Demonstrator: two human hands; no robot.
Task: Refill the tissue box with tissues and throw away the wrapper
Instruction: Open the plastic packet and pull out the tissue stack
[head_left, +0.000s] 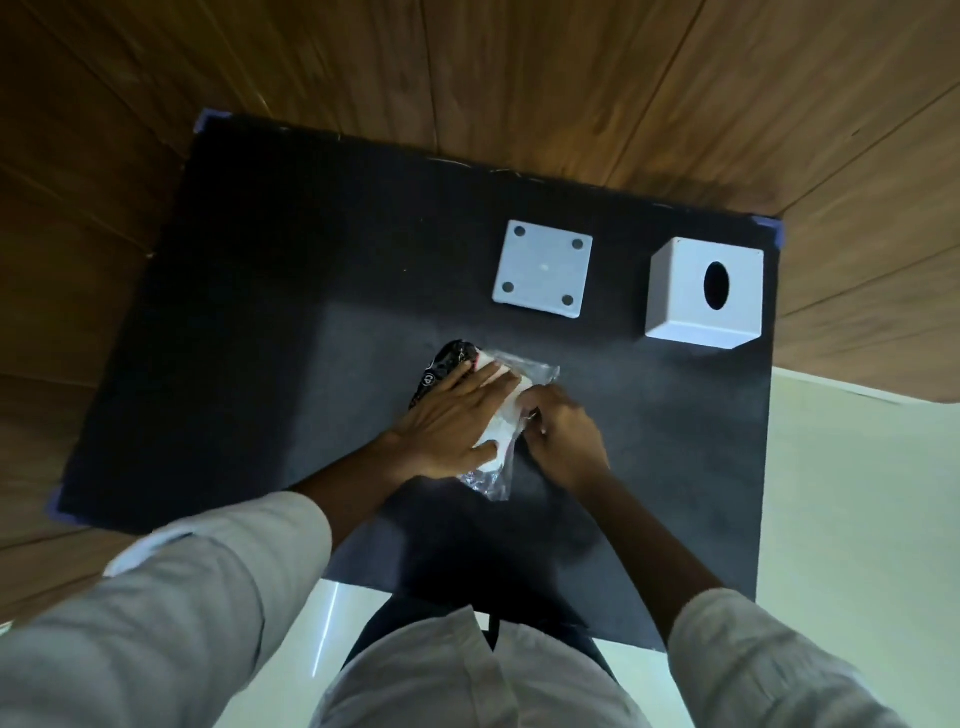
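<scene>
A pack of white tissues (501, 415) in a clear plastic wrapper (535, 371) with a black printed end lies on the black table (260, 312) near its middle. My left hand (452, 415) lies flat on the pack, fingers spread, pressing it down. My right hand (563, 434) pinches the wrapper at the pack's right side. The white tissue box cover (691, 317), with an oval hole on top, stands at the back right. Its white square base plate (543, 270) lies to the left of it.
The table has blue tape at its corners and stands against wooden wall panels (519, 78). Pale floor (841, 493) shows to the right and below the table's near edge.
</scene>
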